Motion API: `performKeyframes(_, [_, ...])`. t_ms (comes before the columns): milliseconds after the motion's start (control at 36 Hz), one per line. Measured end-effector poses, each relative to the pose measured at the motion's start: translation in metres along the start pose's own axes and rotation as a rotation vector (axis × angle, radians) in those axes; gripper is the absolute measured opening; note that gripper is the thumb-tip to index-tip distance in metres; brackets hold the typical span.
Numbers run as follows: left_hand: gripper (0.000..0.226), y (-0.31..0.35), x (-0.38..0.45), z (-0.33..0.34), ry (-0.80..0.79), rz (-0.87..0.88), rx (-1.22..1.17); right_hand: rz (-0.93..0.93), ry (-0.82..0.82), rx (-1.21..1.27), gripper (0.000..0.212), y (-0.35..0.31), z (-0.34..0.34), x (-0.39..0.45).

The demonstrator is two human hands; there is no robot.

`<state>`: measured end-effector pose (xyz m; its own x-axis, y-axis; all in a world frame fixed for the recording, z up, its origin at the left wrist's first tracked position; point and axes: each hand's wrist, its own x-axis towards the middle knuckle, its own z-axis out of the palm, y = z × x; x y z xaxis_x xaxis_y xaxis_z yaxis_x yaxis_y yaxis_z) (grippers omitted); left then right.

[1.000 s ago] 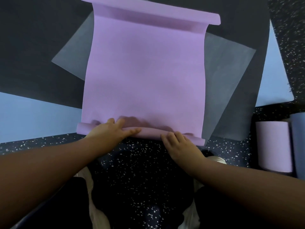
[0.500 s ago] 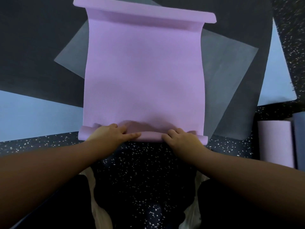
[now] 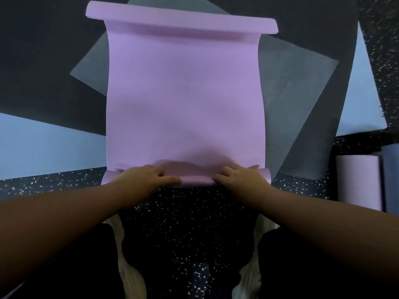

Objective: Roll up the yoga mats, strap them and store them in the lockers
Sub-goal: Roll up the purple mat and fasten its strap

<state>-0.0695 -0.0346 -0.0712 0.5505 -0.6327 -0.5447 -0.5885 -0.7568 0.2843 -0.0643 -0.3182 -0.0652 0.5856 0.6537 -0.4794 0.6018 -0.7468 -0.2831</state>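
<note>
At the far left a light blue mat (image 3: 43, 147) lies flat on the speckled floor (image 3: 183, 223), partly under a black mat (image 3: 43, 61) and cut off by the frame edge. The left hand (image 3: 140, 178) rests on the near roll of the purple yoga mat (image 3: 183, 93), fingers curled over its top and thumb stretched along the front of the roll toward the middle. Over the last second this roll has crept forward, away from the person, and looks slightly thicker, while both hands have slid further apart along it, so the rolling is under way but, by my reading, only at its start: most of the purple sheet lies unrolled ahead, over a translucent grey mat (image 3: 291, 83). Its far end (image 3: 181, 22) curls up in a small roll of its own, which may need flattening as the roll nears it. The right hand (image 3: 241, 180) grips the roll the same way, fingers hooked over the top; the fingertips of both hands are hidden behind the roll, so how tightly they press I cannot tell. At the right edge two rolled mats, a purple one (image 3: 358, 182) and a grey-blue one (image 3: 390, 180), are partly cropped; no straps or lockers are in view.
</note>
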Motion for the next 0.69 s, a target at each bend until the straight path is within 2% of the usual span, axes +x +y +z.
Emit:
performKeyframes(56, [0.111, -0.002, -0.004, 0.000, 0.087, 0.087, 0.032, -0.058, -0.016, -0.033, 0.042, 0.001, 0.000, 0.000])
performKeyframes(111, [0.120, -0.008, -0.008, 0.005, 0.184, 0.121, 0.048, -0.055, -0.002, -0.049, 0.040, 0.003, 0.000, 0.002])
performKeyframes(167, [0.122, -0.007, -0.008, 0.004, 0.136, 0.085, 0.031, -0.049, 0.004, -0.012, 0.036, 0.001, -0.001, 0.006])
performKeyframes(250, [0.114, -0.007, -0.004, 0.007, 0.054, -0.017, 0.071, 0.073, 0.002, -0.061, 0.031, 0.006, 0.004, 0.013])
performKeyframes(361, [0.116, -0.013, -0.003, 0.010, 0.145, -0.027, 0.088, 0.018, 0.167, -0.105, 0.024, 0.005, 0.001, 0.016])
performKeyframes(444, [0.070, -0.014, -0.004, 0.014, 0.243, 0.014, 0.089, 0.025, 0.240, -0.134, 0.021, 0.003, -0.004, 0.019])
performKeyframes(472, [0.065, -0.014, -0.003, 0.015, 0.254, -0.001, 0.086, 0.025, 0.254, -0.134, 0.022, 0.003, -0.006, 0.020])
performKeyframes(556, [0.089, -0.010, 0.005, 0.008, 0.274, -0.044, 0.179, 0.063, 0.295, -0.135, 0.029, 0.002, -0.009, 0.026])
performKeyframes(611, [0.083, -0.008, 0.007, 0.003, 0.272, -0.045, 0.238, 0.068, 0.266, -0.087, 0.036, 0.000, -0.011, 0.029])
performKeyframes(667, [0.082, -0.006, 0.008, 0.003, 0.253, -0.066, 0.251, 0.071, 0.219, -0.055, 0.026, -0.001, -0.007, 0.031])
performKeyframes(694, [0.084, -0.002, 0.008, -0.002, 0.195, -0.084, 0.264, 0.060, 0.221, -0.059, 0.019, -0.002, -0.003, 0.031])
